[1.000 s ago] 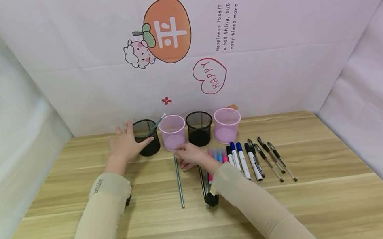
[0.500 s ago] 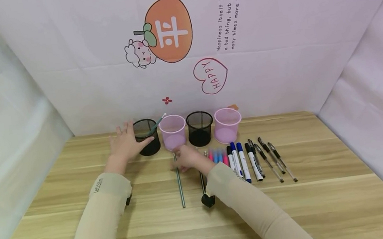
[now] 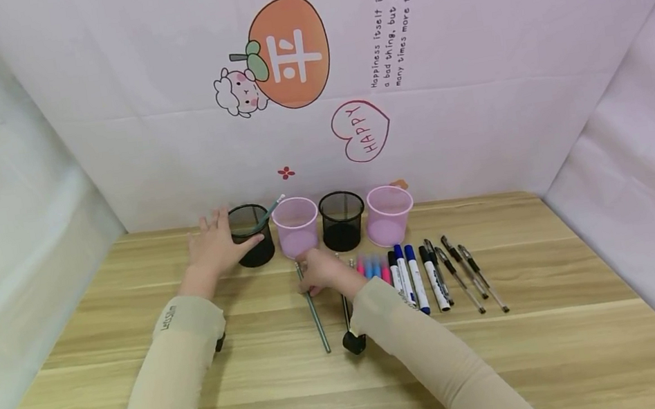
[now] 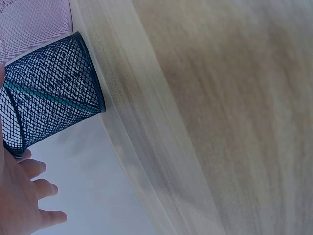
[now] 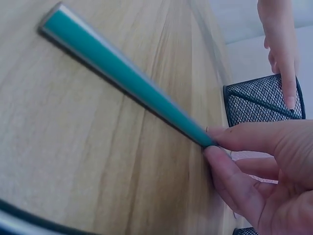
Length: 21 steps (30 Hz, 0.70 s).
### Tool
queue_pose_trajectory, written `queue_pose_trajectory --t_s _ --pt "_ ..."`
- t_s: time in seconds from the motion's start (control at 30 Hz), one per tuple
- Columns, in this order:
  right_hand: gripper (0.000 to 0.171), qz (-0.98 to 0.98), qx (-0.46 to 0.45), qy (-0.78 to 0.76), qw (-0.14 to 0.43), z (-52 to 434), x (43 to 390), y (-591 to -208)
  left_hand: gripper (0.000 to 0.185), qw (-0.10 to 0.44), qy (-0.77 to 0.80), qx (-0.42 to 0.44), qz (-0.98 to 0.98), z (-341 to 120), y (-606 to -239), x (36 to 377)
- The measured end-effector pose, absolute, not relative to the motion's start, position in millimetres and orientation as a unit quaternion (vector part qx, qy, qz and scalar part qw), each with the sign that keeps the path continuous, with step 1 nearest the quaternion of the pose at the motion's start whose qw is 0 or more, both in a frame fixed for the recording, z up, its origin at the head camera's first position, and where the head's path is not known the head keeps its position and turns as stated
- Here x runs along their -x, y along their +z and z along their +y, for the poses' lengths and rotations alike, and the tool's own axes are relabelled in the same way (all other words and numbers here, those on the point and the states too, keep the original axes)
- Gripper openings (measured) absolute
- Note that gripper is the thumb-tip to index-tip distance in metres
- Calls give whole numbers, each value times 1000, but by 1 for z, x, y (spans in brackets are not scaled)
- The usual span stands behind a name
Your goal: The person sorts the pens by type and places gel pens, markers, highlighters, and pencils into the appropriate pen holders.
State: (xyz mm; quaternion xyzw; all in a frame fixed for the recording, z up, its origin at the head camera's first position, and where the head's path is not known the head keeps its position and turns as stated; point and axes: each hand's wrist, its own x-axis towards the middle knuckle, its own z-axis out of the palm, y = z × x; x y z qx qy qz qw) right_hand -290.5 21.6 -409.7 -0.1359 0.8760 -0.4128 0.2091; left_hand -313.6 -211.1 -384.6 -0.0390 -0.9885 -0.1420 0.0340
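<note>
Right hand (image 3: 323,271) is pinching the green pencil (image 3: 316,318); left hand (image 3: 215,247), apparently flat-fingered, is steadying the black mesh cup (image 3: 251,235).

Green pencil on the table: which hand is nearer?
Right. The right hand pinches the green pencil at its far end; the left hand rests against the left black mesh cup, apart from it.

This looks like a staged recording corner rather than a lived-in room. A wooden desk (image 3: 513,360) is boxed in on three sides by pale pink cloth backdrops (image 3: 477,106) printed with cartoon stickers and an English slogan. Mesh pen cups (image 3: 341,220) and a row of pens (image 3: 432,277) stand neatly lined up at the far side.
</note>
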Motion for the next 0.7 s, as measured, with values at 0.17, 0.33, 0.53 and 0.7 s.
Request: queue_pose_trajectory --t_s 0.17,0.33,0.53,0.7 --pt "71 881 131 -401 213 20 290 -408 114 36 -140 38 -989 -211 -385 314" --pt "66 882 133 -394 219 20 289 -405 110 38 -145 39 -988 -210 -385 315" --pt "66 865 136 -422 233 24 290 -406 106 40 -151 38 -987 -209 -385 313" --pt "67 837 127 -472 247 30 292 -409 106 43 -150 38 -987 -210 -385 313"
